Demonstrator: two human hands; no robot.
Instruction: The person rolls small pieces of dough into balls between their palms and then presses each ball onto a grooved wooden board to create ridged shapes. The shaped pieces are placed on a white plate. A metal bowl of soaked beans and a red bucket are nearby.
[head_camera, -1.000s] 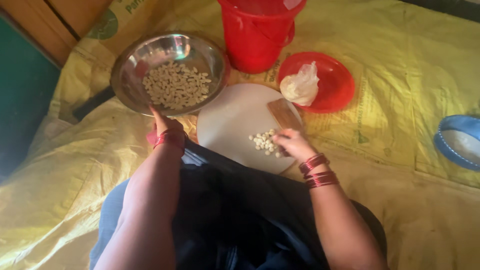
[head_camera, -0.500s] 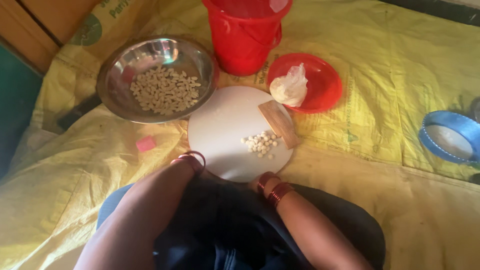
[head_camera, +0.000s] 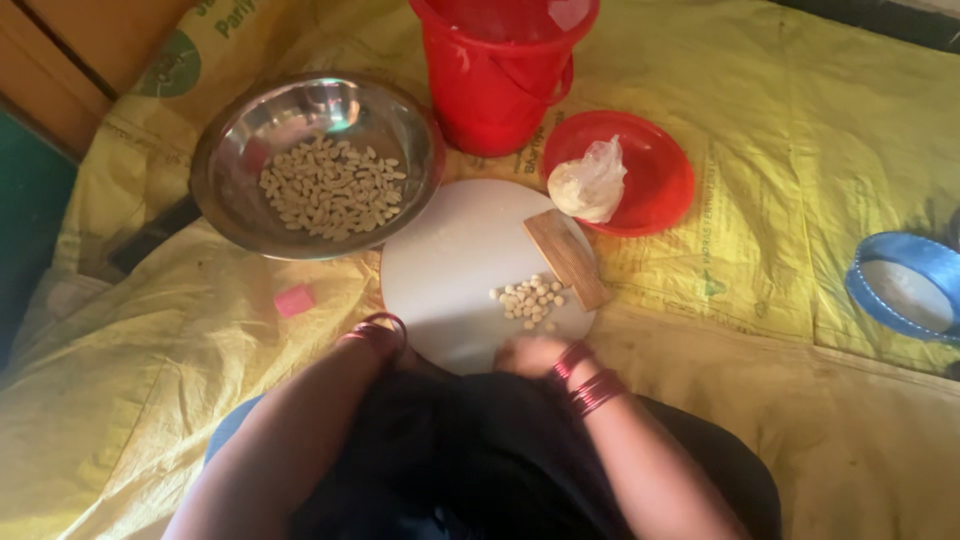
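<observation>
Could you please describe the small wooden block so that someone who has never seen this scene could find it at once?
Start at the round white board in the middle of the yellow sheet. On the board's right edge, just below the red plate, lies the wooden block, slanted beside a little heap of pale pieces. It is the only flat, brown, rectangular thing there.

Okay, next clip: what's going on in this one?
A person sits over a round white board on a yellow sheet. Both hands are at the board's near edge: the right hand rests by a small heap of pale pieces, and the left hand is mostly hidden. Neither visibly holds anything. A wooden block lies on the board, and a steel bowl behind holds many more pieces. A red bucket and red plate stand nearby.
</observation>
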